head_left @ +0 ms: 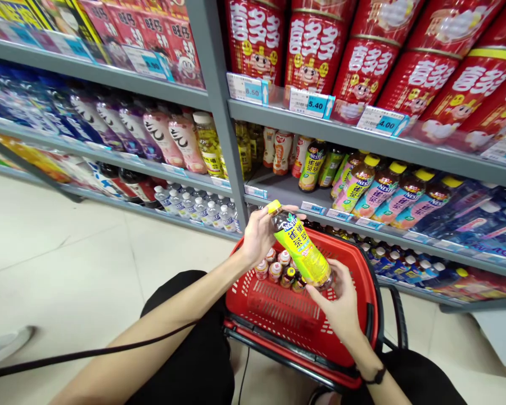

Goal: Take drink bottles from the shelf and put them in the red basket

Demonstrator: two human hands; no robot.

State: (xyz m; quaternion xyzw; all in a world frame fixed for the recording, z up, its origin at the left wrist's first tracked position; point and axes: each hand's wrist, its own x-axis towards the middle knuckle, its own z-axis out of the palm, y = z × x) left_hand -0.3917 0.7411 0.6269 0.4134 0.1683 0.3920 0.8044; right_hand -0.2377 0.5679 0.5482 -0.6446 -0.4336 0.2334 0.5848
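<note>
Holding a yellow-labelled bottle at both ends, with the left hand at the neck and the right hand at the base. Left fingers closed about the neck, passing behind and showing again on the far side, just below the yellow cap. Right fingers clamped on the base, thumb on the near side, the others around the outer side. Leans on a slant between the two sets of fingers, long axis running from the cap at upper left to the base at lower right, label turned up to the eyes.

Just beyond the right fingers, at the wrist, a dark wristband. Back along the left forearm, a black cable crossing over the skin.

Under the fingers and the bottle, a red basket with slotted walls, between two black-clothed knees. Within, below the left fingers, small bottles grouped with caps upward, some white, some yellow.

Beyond the fingertips, a grey shelf bearing more yellow-capped bottles; higher up, red cans in a row behind price tags. Left of the left fingers, pink bottles on another shelf section, and pale floor tiles below
</note>
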